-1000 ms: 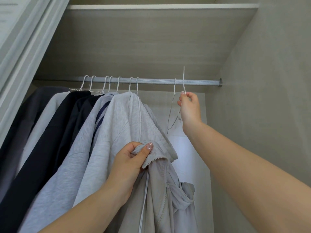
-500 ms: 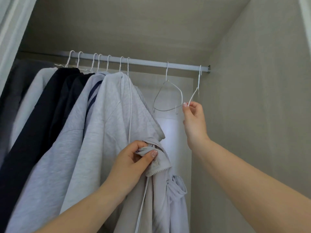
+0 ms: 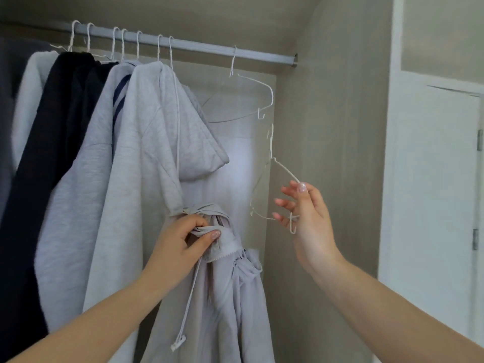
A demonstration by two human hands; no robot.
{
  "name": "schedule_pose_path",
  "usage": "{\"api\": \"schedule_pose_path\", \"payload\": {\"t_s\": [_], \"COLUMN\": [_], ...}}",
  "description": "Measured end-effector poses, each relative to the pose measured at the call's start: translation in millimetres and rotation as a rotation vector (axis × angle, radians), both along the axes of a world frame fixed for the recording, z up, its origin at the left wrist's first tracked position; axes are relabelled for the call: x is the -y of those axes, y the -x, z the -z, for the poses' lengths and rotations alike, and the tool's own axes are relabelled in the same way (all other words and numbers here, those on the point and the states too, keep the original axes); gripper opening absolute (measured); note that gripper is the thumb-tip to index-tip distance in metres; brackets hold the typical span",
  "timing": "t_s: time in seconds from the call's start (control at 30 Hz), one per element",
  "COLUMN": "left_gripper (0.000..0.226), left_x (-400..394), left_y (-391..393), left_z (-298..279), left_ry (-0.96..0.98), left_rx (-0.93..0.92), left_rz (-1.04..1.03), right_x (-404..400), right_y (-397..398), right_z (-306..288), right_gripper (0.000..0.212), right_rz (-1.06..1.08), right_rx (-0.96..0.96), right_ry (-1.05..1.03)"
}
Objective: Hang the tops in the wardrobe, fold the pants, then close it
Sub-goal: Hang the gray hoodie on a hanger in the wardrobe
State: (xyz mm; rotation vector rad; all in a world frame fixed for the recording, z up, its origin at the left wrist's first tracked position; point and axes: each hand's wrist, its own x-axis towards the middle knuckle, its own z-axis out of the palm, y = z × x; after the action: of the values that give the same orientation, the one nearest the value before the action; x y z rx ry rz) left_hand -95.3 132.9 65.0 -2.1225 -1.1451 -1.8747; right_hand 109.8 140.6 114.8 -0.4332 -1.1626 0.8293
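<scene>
Left hand (image 3: 190,241) was bunched around the collar of a pale grey zip-up top (image 3: 225,292) in front of the hung hoodies, while the right hand (image 3: 305,213) pinched a white wire hanger (image 3: 277,174) below the wardrobe rail (image 3: 262,55).

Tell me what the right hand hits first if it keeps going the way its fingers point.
Probably the bunched pale top held by the left hand; the right hand, holding a wire hanger, points left. Depth is unclear.
</scene>
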Motion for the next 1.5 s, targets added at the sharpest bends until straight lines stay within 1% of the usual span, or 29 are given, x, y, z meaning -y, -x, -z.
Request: {"api": "schedule_pose_path", "payload": {"t_s": [0.1, 0.3, 0.37, 0.5, 0.63, 0.7, 0.8, 0.87, 0.97, 1.1, 1.2, 1.27, 1.33, 1.5], "left_gripper": [0.011, 0.016, 0.017, 0.021, 0.026, 0.028, 0.029, 0.026, 0.022, 0.023, 0.021, 0.022, 0.023, 0.027], "left_x": [15, 66, 85, 124, 143, 153, 164, 170, 181, 193, 199, 204, 207, 208], "left_y": [-7, -30, -37, -40, -22, -9, 10, 19, 23, 19, 18, 17, 19, 21], "left_z": [20, 69, 77, 94, 104, 111, 121, 125, 126, 123, 121, 119, 120, 123], "left_ry": [0.057, 0.224, 0.268, 0.352, 0.492, 0.565, 0.605, 0.619, 0.647, 0.723, 0.739, 0.764, 0.779, 0.784], "left_rx": [-0.022, 0.016, 0.035, 0.101, 0.122, 0.167, 0.265, 0.31, 0.333, 0.275, 0.238, 0.151, 0.101, 0.104], "left_rz": [-0.033, -0.136, -0.153, -0.22, -0.34, -0.397, -0.482, -0.528, -0.51, -0.39, -0.314, -0.306, -0.3, -0.302], "right_x": [25, 84, 101, 130, 147, 154, 159, 161, 162, 161, 157, 154, 150, 142], "right_y": [-29, -92, -111, -143, -157, -162, -167, -169, -168, -164, -166, -170, -173, -176], "right_z": [21, 58, 63, 67, 66, 69, 73, 75, 78, 80, 79, 77, 76, 82], "right_gripper": [0.024, 0.036, 0.038, 0.038, 0.041, 0.044, 0.05, 0.049, 0.045, 0.042, 0.045, 0.05, 0.053, 0.05], "right_rz": [-0.01, -0.007, -0.033, -0.17, -0.245, -0.28, -0.321, -0.337, -0.363, -0.368, -0.351, -0.337, -0.326, -0.281], "right_rx": [0.024, 0.06, 0.033, -0.057, -0.108, -0.116, -0.142, -0.158, -0.158, -0.131, -0.124, -0.126, -0.127, -0.115], "right_ry": [0.042, 0.112, 0.115, 0.146, 0.209, 0.244, 0.273, 0.295, 0.318, 0.32, 0.317, 0.308, 0.307, 0.315]}}
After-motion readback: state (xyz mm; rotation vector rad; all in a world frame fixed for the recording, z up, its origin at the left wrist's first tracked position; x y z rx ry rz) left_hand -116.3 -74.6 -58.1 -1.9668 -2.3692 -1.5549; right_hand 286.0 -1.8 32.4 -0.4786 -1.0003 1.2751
